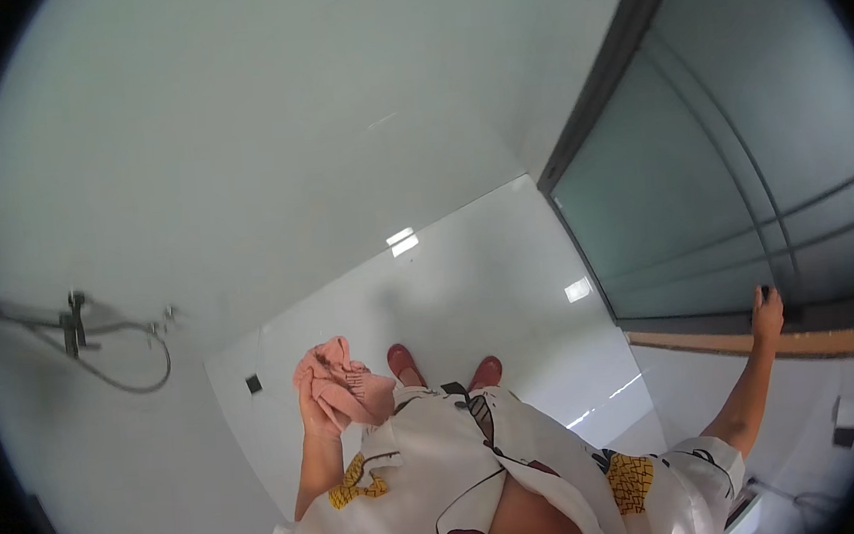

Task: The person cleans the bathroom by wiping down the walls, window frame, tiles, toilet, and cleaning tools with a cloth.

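Observation:
A crumpled pink cloth (348, 386) with a small dark patch is bunched in my left hand (316, 412), held up in front of my body. The cloth covers most of that hand's fingers. Far out to the right, my right hand (769, 312) is closed around a dark handle (765, 293) at the edge of a frosted glass door (671, 177) in a grey frame. My right arm is stretched out toward it.
A dark shower mixer (74, 325) with a looping hose (167, 363) is mounted on the left wall. A small dark floor drain (254, 384) lies near the left. My red shoes (486, 372) stand on the glossy white floor (448, 275). The pale wall (286, 127) rises ahead.

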